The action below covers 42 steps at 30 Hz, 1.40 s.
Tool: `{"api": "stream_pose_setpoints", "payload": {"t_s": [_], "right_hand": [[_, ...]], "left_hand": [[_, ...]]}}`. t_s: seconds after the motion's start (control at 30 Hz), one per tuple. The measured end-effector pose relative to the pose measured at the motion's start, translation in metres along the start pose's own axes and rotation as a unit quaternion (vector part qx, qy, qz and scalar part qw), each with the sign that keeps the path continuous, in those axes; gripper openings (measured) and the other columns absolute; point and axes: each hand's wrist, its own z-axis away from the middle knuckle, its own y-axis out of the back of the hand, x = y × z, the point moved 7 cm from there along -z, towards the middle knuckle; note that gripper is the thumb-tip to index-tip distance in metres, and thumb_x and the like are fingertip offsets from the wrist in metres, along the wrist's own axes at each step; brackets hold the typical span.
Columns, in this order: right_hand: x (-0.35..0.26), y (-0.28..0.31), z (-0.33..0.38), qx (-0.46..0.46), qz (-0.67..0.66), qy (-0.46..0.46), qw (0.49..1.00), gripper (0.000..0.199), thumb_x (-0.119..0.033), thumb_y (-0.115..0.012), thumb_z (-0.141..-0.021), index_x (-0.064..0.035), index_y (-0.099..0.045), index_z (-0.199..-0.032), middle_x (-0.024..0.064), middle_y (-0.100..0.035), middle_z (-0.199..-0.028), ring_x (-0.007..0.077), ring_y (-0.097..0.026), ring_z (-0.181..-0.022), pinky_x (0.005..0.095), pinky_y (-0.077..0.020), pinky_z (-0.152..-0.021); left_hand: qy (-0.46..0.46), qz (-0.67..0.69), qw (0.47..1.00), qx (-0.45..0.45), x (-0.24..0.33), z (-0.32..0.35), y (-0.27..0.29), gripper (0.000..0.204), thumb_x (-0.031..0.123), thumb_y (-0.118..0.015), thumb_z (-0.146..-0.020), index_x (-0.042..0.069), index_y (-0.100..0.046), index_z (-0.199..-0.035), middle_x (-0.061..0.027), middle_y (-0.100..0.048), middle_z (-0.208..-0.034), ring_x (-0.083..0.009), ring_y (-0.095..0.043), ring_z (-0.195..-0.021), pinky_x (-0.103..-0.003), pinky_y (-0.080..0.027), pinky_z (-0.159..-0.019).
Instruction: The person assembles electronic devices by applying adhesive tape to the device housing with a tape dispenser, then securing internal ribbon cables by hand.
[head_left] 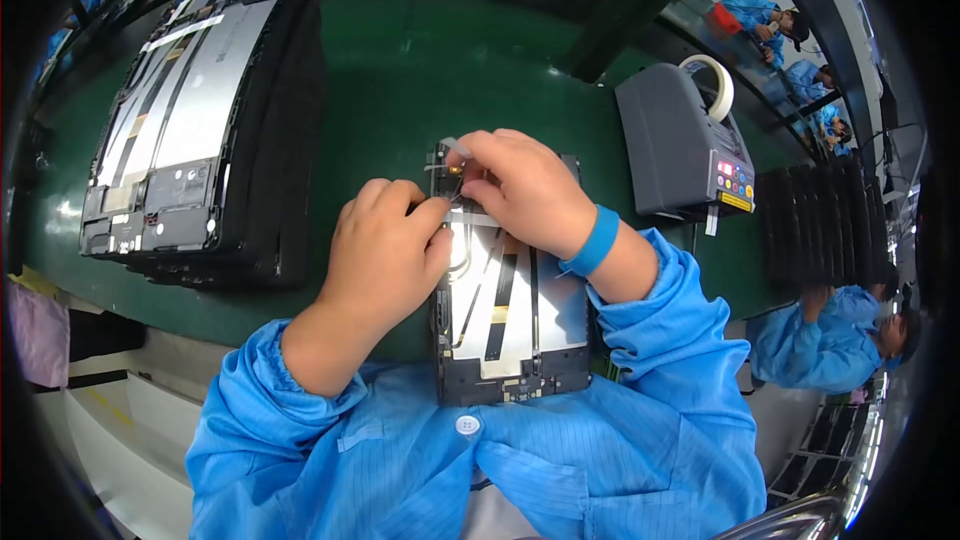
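An opened tablet-like device (562, 310) with a silver metal back, black frame and dark ribbon cables lies in front of me, its near end against my smock. My right hand (530, 185) is over its far end, fingers pinched, with a pale translucent strip of tape (456, 147) at the fingertips. At the device's left edge, my left hand (385, 245) has its fingers curled, thumb and forefinger close to the right fingertips. What its fingertips hold, if anything, is hidden. Another pale strip crosses the metal back just below my fingers.
A tall stack of similar devices (190, 120) stands on the green table (420, 50) at left. To the right is a grey tape dispenser (665, 145) with a cream tape roll (710, 85) on top. Black trays (825, 225) and a co-worker (830, 345) are farther right.
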Motion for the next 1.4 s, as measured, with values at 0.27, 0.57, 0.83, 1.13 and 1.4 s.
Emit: {"api": "stream_pose_setpoints", "payload": {"t_s": [0.27, 0.57, 0.83, 1.13, 1.4], "right_hand": [[0.004, -0.006, -0.017, -0.005, 0.025, 0.092, 0.995, 0.023, 0.001, -0.065, -0.074, -0.0031, -0.053, -0.094, 0.01, -0.061, -0.077, 0.0286, -0.059, -0.078, 0.0368, -0.0468, -0.068], [0.023, -0.006, -0.004, -0.014, 0.015, -0.157, 0.987, 0.029, -0.002, -0.064, -0.072, -0.0003, -0.049, -0.097, 0.0112, -0.06, -0.068, 0.0283, -0.061, -0.065, 0.0366, -0.0471, -0.06], [0.038, 0.005, -0.003, -0.027, -0.078, -0.232, 0.969, 0.03, -0.006, -0.067, -0.073, -0.0026, -0.053, -0.099, 0.0052, -0.056, -0.061, 0.0201, -0.054, -0.053, 0.0328, -0.0437, -0.053], [-0.004, 0.001, -0.015, -0.052, 0.056, 0.103, 0.992, 0.017, -0.008, -0.074, -0.067, -0.0067, -0.065, -0.081, 0.0083, -0.054, -0.088, 0.0285, -0.051, -0.087, 0.037, -0.0447, -0.077], [0.029, 0.01, -0.006, 0.07, 0.041, -0.018, 0.996, 0.017, -0.016, -0.077, -0.067, -0.0087, -0.066, -0.079, 0.0068, -0.055, -0.095, 0.0272, -0.05, -0.091, 0.0361, -0.0419, -0.083]], "left_hand": [[-0.01, -0.003, 1.0, -0.008, 0.0, -0.004, -0.001, 0.018, 0.013, -0.064, -0.072, 0.007, -0.066, -0.089, -0.0064, -0.055, -0.081, -0.0254, -0.054, -0.082, -0.039, -0.045, -0.071], [0.019, 0.042, 0.998, -0.036, -0.007, -0.004, -0.005, 0.029, 0.007, -0.068, -0.068, 0.004, -0.066, -0.097, -0.0136, -0.055, -0.095, -0.0315, -0.052, -0.092, -0.039, -0.044, -0.08], [0.033, 0.094, 0.993, -0.054, -0.018, -0.004, -0.014, 0.037, 0.011, -0.063, -0.071, 0.01, -0.066, -0.107, -0.0216, -0.046, -0.124, -0.0401, -0.04, -0.121, -0.048, -0.034, -0.1], [0.043, 0.09, 0.992, -0.074, -0.02, -0.003, -0.017, 0.032, 0.015, -0.062, -0.075, 0.011, -0.066, -0.106, -0.0219, -0.043, -0.129, -0.0409, -0.034, -0.127, -0.049, -0.031, -0.103], [0.05, 0.1, 0.991, -0.067, -0.022, 0.0, -0.017, 0.03, 0.016, -0.062, -0.075, 0.01, -0.066, -0.104, -0.0218, -0.043, -0.13, -0.0414, -0.033, -0.128, -0.049, -0.031, -0.103]]}}
